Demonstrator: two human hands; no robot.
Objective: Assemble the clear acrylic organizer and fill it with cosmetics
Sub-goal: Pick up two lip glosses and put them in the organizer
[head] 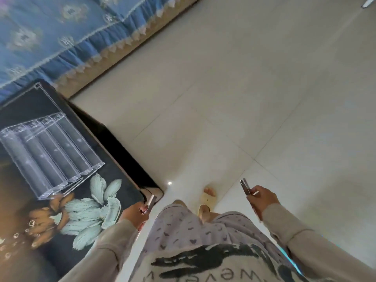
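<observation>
The clear acrylic organizer (50, 151), with several long compartments, stands on a dark table with a flower print (89, 202) at the left. My left hand (135, 215) hovers at the table's near corner, shut on a slim clear acrylic piece (151, 202). Out over the floor at the right, my right hand (262, 200) is shut on a thin flat acrylic strip (245, 186). Both hands are well away from the organizer. No cosmetics are in view.
A sofa with a blue patterned cover (61, 33) runs behind the table at upper left. Pale tiled floor (244, 88) fills the middle and right. My feet in slippers (207, 198) stand beside the table's corner.
</observation>
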